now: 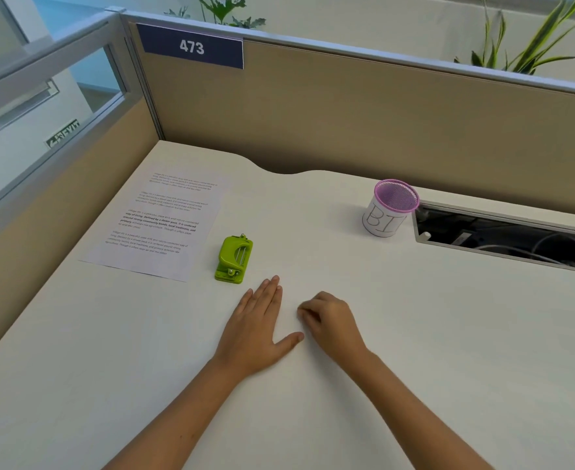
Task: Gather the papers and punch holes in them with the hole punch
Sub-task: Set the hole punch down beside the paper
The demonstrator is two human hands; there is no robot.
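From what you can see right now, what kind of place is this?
Most likely an office cubicle: tan partition walls enclose a white desk, a blue plate numbered 473 hangs on the partition, and a cable tray is cut into the desk.

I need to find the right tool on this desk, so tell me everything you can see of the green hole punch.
The hole punch is small and bright lime green, seemingly plastic, with metal parts showing in its arched lever. It sits upright on the white desk, just right of the printed paper and not overlapping it. Nothing holds it; the left hand lies flat just in front.
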